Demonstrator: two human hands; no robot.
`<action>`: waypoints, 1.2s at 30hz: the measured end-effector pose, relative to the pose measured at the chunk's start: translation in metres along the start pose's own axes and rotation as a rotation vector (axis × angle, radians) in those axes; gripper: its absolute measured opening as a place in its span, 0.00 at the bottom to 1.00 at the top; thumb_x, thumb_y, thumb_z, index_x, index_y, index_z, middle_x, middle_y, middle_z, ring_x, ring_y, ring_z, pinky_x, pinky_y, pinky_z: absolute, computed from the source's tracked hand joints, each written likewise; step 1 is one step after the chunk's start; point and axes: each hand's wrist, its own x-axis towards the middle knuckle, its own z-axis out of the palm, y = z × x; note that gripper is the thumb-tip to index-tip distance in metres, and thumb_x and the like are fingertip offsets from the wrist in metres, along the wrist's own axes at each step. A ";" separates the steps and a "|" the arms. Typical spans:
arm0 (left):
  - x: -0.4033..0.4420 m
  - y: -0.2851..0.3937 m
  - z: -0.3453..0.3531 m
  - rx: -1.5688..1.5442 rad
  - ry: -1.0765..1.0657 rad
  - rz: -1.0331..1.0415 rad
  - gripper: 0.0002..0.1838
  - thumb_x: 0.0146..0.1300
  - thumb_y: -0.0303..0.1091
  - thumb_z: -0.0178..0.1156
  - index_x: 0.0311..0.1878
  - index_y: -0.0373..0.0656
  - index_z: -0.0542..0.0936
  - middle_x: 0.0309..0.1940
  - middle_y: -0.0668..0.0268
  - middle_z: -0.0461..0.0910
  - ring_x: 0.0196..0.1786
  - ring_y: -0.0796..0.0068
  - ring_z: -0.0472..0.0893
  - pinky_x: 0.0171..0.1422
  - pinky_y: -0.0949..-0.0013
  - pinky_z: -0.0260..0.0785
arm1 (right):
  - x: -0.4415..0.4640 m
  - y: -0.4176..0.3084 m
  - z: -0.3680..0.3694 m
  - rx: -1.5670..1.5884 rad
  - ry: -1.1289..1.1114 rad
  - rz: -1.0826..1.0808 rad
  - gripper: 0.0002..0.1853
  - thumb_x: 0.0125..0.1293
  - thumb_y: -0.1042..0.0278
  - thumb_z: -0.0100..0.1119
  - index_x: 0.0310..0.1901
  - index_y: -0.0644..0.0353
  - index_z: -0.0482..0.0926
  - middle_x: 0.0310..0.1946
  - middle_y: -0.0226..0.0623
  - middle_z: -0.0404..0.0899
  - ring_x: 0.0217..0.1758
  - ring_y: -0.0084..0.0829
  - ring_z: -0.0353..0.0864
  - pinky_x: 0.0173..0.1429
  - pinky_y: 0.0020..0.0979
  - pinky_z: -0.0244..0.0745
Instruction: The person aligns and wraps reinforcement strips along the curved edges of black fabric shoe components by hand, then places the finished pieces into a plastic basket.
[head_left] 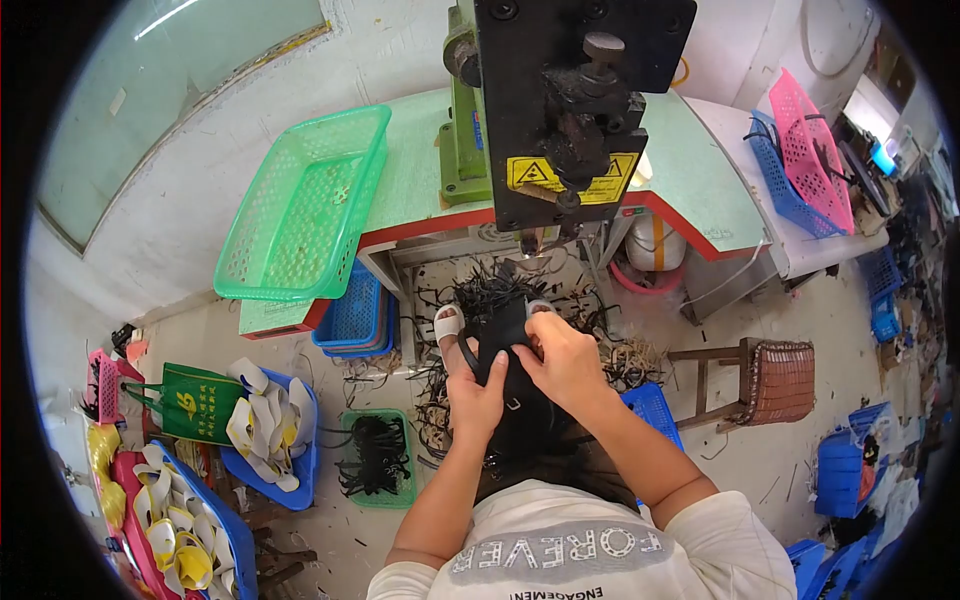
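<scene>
My left hand (pixel 474 392) is closed on a flat black piece (pixel 506 328), with its thumb on the near face and its other fingers partly hidden. A narrow black strap curves up beside those fingers. My right hand (pixel 562 362) pinches the right edge of the same piece, fingers bent. Dark clothing behind it makes the lower outline hard to make out. In front of my hands stands a black and green machine (pixel 565 110) with a yellow warning label, its working tip a little beyond the piece.
A green basket (pixel 300 215) sits on the bench's left side. Black scraps (pixel 490 280) litter the floor around my feet. To the left are a small green tray (pixel 405 492) of black strips and blue bins (pixel 305 490) of pale pieces. At right stands a stool (pixel 780 382).
</scene>
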 end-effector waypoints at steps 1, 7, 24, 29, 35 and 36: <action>0.002 -0.001 -0.001 0.025 0.017 -0.030 0.12 0.55 0.27 0.57 0.41 0.31 0.73 0.33 0.66 0.76 0.34 0.82 0.73 0.37 0.79 0.66 | 0.000 0.001 0.000 0.002 -0.001 -0.002 0.13 0.43 0.74 0.64 0.27 0.61 0.67 0.20 0.36 0.70 0.20 0.31 0.75 0.24 0.28 0.69; 0.000 -0.006 0.001 0.071 0.124 0.015 0.07 0.54 0.27 0.57 0.35 0.35 0.75 0.31 0.63 0.77 0.36 0.75 0.74 0.45 0.74 0.64 | 0.004 0.000 -0.002 -0.006 0.018 0.013 0.15 0.42 0.72 0.65 0.28 0.63 0.67 0.22 0.38 0.70 0.25 0.33 0.76 0.30 0.29 0.70; 0.010 0.003 -0.007 0.173 0.175 0.097 0.10 0.50 0.28 0.61 0.35 0.33 0.76 0.26 0.67 0.77 0.30 0.80 0.74 0.37 0.77 0.65 | -0.012 0.010 0.014 0.609 -0.360 0.441 0.14 0.55 0.66 0.57 0.42 0.64 0.74 0.24 0.30 0.75 0.19 0.16 0.70 0.19 0.18 0.68; 0.007 0.022 0.004 -0.177 0.286 0.007 0.09 0.51 0.28 0.62 0.33 0.34 0.75 0.26 0.67 0.76 0.30 0.80 0.73 0.37 0.76 0.66 | -0.015 0.001 0.011 0.952 -0.435 0.611 0.08 0.59 0.71 0.52 0.36 0.66 0.75 0.28 0.30 0.75 0.20 0.20 0.72 0.21 0.19 0.69; 0.006 0.000 -0.003 -0.153 0.186 -0.087 0.10 0.47 0.25 0.63 0.33 0.34 0.74 0.27 0.66 0.75 0.31 0.76 0.73 0.38 0.74 0.66 | -0.018 0.038 0.029 0.514 -0.279 0.015 0.06 0.57 0.72 0.53 0.32 0.67 0.76 0.22 0.28 0.75 0.23 0.17 0.70 0.29 0.20 0.67; 0.005 -0.006 -0.002 0.019 0.170 0.005 0.10 0.46 0.24 0.63 0.33 0.35 0.74 0.28 0.66 0.75 0.34 0.75 0.73 0.40 0.74 0.65 | -0.012 0.025 0.020 0.481 -0.236 0.180 0.10 0.52 0.67 0.58 0.28 0.66 0.75 0.18 0.32 0.73 0.20 0.20 0.68 0.26 0.23 0.64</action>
